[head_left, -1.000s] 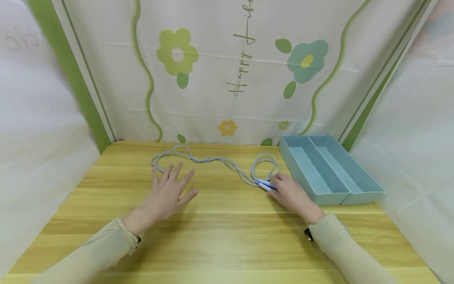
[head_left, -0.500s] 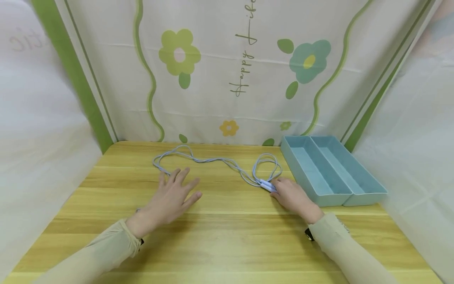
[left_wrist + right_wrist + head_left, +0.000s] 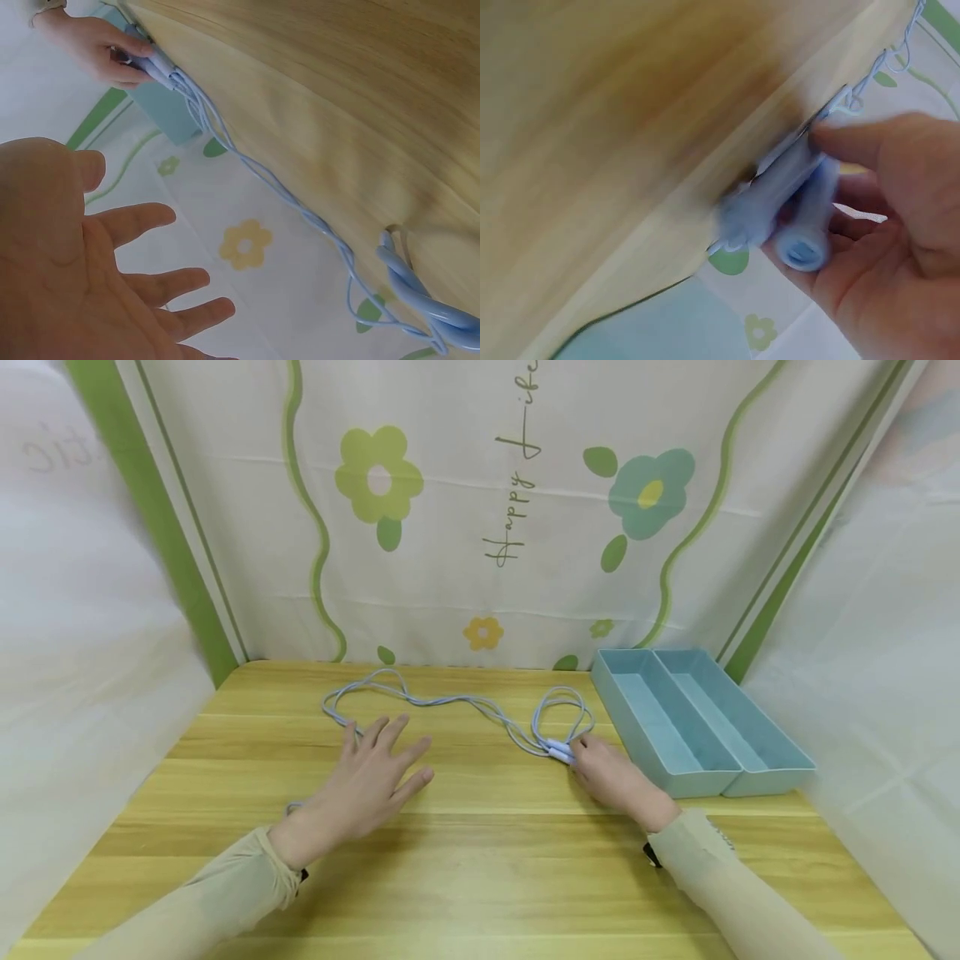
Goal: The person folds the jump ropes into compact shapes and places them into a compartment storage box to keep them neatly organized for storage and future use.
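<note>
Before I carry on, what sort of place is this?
Probably a small screened-off work booth, though the room beyond is hidden. A white, flower-printed backdrop rises behind a yellowish wood-grain tabletop, and whitish sheets flank it on both sides.

Pale khaki sleeves (image 3: 213, 893) end beside small black wrist pieces (image 3: 652, 856).

My left hand (image 3: 366, 787) has drifted right
Cord (image 3: 296, 804) now peeks out beside it; the splayed handles (image 3: 561, 756) have come together.
</note>
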The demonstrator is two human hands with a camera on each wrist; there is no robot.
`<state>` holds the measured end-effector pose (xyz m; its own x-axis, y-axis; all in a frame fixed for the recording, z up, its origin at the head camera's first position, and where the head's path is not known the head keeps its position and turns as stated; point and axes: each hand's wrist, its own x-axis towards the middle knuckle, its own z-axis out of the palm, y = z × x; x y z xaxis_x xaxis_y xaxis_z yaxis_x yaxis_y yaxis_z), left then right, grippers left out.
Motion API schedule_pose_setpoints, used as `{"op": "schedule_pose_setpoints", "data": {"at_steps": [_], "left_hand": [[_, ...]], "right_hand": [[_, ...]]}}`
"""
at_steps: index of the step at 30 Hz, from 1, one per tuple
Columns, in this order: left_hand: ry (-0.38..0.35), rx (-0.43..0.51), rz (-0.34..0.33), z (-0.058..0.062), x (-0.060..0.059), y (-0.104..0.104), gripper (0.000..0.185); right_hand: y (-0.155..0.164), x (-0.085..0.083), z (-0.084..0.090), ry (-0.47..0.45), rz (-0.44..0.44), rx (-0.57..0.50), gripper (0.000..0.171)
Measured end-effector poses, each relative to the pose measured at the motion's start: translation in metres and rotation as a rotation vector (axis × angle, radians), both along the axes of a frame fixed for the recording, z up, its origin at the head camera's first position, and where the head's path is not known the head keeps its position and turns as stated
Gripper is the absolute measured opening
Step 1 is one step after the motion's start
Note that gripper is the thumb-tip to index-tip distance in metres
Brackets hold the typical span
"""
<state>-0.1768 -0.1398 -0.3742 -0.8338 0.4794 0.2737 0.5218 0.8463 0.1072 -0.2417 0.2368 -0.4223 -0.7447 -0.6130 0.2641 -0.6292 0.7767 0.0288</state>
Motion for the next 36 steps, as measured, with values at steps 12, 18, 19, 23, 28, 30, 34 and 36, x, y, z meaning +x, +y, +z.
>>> {"op": "schedule_pose_setpoints", "data": {"at_steps": [12, 18, 19, 23, 28, 30, 34, 36], "left_hand": [[0.034, -0.006, -0.012, 0.002, 0.003, 0.004, 0.054], [0.031, 0.006, -0.014, 0.002, 0.004, 0.004, 0.053], [0.029, 0.007, -0.014, 0.003, 0.004, 0.004, 0.053], [0.026, 0.005, -0.016, 0.003, 0.004, 0.004, 0.054], [0.030, 0.001, -0.025, 0.004, 0.004, 0.006, 0.054], [0.033, 0.002, -0.027, 0.004, 0.004, 0.007, 0.054], [0.035, 0.000, -0.032, 0.005, 0.004, 0.009, 0.053], [0.035, 0.000, -0.034, 0.006, 0.005, 0.010, 0.052]], "right_hand": [[-0.002, 0.004, -0.005, 0.074, -0.010, 0.136, 0.025], [0.001, 0.002, -0.012, 0.131, 0.027, 0.133, 0.022], [0.001, 0.003, -0.012, 0.132, 0.032, 0.139, 0.022], [0.003, 0.005, -0.009, 0.081, 0.032, 0.115, 0.021], [0.005, 0.008, -0.006, -0.006, 0.010, 0.052, 0.019], [0.005, 0.009, -0.005, -0.025, 0.006, 0.043, 0.018], [0.006, 0.010, -0.002, -0.041, -0.023, 0.055, 0.016], [0.007, 0.011, 0.000, -0.026, -0.037, 0.064, 0.015]]}}
